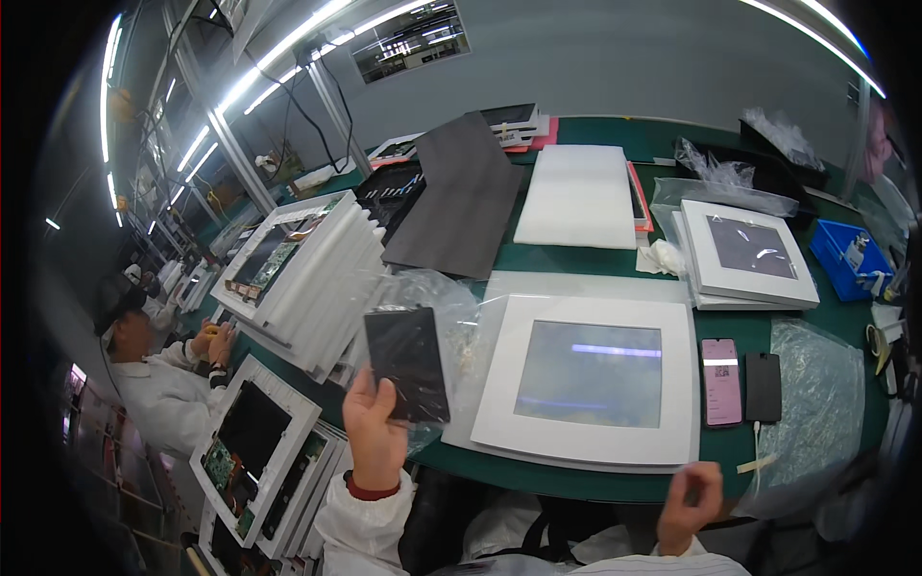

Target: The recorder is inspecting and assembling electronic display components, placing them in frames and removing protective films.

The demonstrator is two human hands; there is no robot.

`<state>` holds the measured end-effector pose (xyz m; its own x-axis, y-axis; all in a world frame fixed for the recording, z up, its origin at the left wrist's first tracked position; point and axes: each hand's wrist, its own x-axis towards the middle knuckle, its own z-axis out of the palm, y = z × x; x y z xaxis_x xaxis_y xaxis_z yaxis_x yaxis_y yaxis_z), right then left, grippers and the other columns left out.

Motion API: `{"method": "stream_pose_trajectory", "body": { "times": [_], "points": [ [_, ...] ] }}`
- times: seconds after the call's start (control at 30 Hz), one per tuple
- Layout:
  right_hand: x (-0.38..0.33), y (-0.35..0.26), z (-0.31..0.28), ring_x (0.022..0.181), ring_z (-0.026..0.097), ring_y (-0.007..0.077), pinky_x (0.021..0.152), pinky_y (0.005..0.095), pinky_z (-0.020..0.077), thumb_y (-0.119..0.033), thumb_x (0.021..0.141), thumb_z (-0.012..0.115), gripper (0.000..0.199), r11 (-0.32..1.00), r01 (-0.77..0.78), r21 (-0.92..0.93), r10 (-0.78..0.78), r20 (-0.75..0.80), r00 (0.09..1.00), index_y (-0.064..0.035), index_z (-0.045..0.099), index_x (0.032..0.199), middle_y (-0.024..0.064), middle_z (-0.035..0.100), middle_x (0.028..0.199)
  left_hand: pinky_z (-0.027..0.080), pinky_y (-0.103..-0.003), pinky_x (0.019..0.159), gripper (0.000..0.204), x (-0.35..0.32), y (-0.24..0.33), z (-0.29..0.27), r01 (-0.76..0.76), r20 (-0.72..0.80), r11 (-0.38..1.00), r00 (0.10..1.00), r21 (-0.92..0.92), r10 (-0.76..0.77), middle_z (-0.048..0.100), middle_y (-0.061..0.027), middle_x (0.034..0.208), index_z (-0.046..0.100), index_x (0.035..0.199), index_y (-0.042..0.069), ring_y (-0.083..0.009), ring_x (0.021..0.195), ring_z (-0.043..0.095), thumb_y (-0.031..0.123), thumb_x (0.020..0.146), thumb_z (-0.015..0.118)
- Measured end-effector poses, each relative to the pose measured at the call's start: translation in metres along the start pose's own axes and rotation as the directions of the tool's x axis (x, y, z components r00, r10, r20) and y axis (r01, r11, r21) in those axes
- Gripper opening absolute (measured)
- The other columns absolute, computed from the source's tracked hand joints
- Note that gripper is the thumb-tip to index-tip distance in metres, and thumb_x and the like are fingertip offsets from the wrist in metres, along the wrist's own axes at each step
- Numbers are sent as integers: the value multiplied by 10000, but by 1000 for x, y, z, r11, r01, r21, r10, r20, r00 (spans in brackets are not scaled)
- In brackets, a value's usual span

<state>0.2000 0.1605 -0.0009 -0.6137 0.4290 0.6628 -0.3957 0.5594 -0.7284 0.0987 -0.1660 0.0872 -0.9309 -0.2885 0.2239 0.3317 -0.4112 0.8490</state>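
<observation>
My left hand grips a dark, flat rectangular panel by its lower left edge, thumb across its front. Shiny clear film seems to cover the panel, and a crumpled clear plastic bag lies behind it. To the right, a white-framed display lies face up on a white foam sheet, with ceiling lights reflected in its grey screen. My right hand is off the table's near edge, below the display's lower right corner. Its fingers are curled toward the thumb; anything between them cannot be made out.
Right of the display lie a pink phone, a black power bank with a white cable, and bubble wrap. White frames are stacked at left, near a co-worker. Behind are a grey board, white foam and a blue bin.
</observation>
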Motion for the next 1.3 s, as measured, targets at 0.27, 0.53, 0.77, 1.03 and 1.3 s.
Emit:
{"method": "stream_pose_trajectory", "body": {
  "times": [0.27,0.53,0.77,1.03,1.3],
  "points": [
    [22,-53,73,801,630,156,753,256,491,-81,888,633,271,406,-722,560,449,566,691,41,535,1109,121,635,952,514,-319,874,352,-42,-61,48,629,366,759,755,-170,-544,625,-139,1131,459,1273,-64,-198,997,632,113,970,489],
    [10,-35,57,805,595,177,732,290,483,-201,946,566,220,353,-578,736,483,386,786,16,570,917,120,628,872,443,-240,880,342,-41,-66,53,67,102,952,989,299,-102,635,-130,1108,525,1240,-102,-141,973,583,113,977,490],
    [7,-35,92,1133,522,301,1024,488,395,-216,976,464,301,-263,-721,641,483,735,476,-36,431,1214,161,505,1216,452,-225,825,341,-41,-40,76,-169,229,783,973,599,34,663,-134,1001,566,1162,-120,-118,887,587,161,990,480],
    [-6,-41,114,1055,587,250,960,450,469,-112,936,560,264,-360,-722,590,334,804,491,-21,484,1172,108,593,1134,521,-344,831,354,-38,-35,106,-245,260,910,952,335,161,656,-207,953,522,964,-58,-258,892,664,236,1031,336],
    [-6,-52,121,1028,602,208,888,387,492,-144,935,584,329,-353,-752,556,357,823,441,-11,475,1216,97,603,1144,550,-398,800,214,-19,-25,94,297,91,950,953,-92,-289,637,-141,904,529,993,33,-283,850,661,211,998,410]
  ]
}}
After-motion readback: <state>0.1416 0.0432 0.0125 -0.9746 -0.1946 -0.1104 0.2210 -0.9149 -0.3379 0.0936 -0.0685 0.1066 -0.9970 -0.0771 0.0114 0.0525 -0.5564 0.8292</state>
